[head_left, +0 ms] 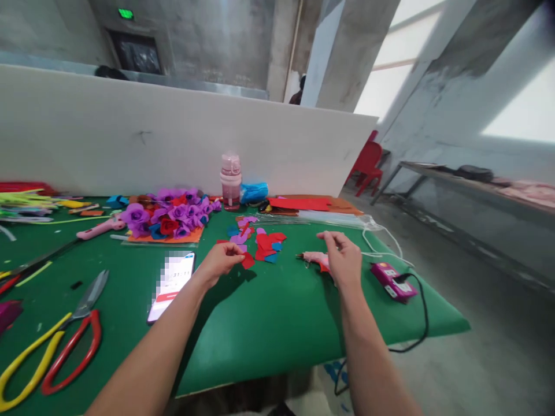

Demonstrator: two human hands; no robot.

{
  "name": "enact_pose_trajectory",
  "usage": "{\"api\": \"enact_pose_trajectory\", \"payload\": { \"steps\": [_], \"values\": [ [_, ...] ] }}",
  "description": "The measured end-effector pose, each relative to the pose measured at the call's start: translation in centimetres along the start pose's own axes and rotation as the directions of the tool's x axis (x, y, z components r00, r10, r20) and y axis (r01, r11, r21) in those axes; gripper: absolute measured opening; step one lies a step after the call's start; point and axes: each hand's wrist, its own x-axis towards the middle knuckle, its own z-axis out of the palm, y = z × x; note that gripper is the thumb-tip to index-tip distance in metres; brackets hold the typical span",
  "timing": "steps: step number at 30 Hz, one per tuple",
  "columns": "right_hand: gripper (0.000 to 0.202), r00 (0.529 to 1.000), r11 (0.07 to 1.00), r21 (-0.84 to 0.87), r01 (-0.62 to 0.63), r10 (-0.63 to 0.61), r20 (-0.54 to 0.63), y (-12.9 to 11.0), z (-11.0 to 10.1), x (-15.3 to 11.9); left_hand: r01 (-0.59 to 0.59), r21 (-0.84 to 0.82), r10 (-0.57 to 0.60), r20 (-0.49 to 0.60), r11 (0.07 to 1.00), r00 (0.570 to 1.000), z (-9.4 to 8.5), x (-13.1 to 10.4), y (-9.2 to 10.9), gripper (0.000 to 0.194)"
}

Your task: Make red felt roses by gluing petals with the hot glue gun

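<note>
Between the fingertips of my left hand [222, 261] is a red petal [247, 261], a small cut piece held just above the table. My right hand [344, 257] hovers over a pink glue gun [314, 257], which lies with its nozzle toward the left. The right fingers are bent together; anything between them is too small to make out. Loose red, blue and purple petals [264, 247] lie in a pile between my hands. Behind my left hand, purple, red and blue artificial flowers [169, 214] are heaped on an orange sheet.
On the green table [269, 329] are a phone [172, 286], large scissors [80, 315], a pink bottle [230, 182] and a purple power strip [393, 282] with a black cable. A second pink glue gun [102, 226] lies left. A white board [173, 138] stands behind.
</note>
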Motion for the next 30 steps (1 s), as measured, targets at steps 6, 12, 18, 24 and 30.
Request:
{"api": "enact_pose_trajectory", "payload": {
  "steps": [6, 12, 18, 24, 30],
  "values": [
    [0.029, 0.916, 0.883, -0.462, -0.083, 0.251, 0.315, 7.5, -5.3, -0.5, 0.110, 0.117, -0.124, 0.122, 0.987, 0.985, 0.7, 0.2, -0.8, 0.017],
    [0.014, 0.846, 0.814, -0.573, 0.092, 0.240, 0.477, 9.0, -3.6, 0.3, 0.141, 0.248, -0.177, 0.131, 0.959, 0.975, 0.9, 0.6, -2.3, 0.011],
    [0.022, 0.823, 0.938, -0.194, -0.287, 0.345, 0.452, 6.4, -4.2, -0.8, 0.155, 0.275, -0.186, 0.093, 0.949, 0.978, 1.0, 0.6, -2.3, 0.009],
    [0.029, 0.649, 0.708, 0.239, -0.664, 0.388, 0.654, 1.8, -3.9, -4.7, 0.158, 0.306, -0.181, 0.047, 0.939, 0.982, 1.2, 0.5, -2.4, 0.008],
    [0.042, 0.657, 0.847, 0.137, -0.513, 0.285, 0.698, -0.6, -1.7, -7.1, 0.097, 0.388, -0.106, 0.004, 0.917, 0.994, 1.2, 0.4, -2.5, 0.007]
  ]
}}
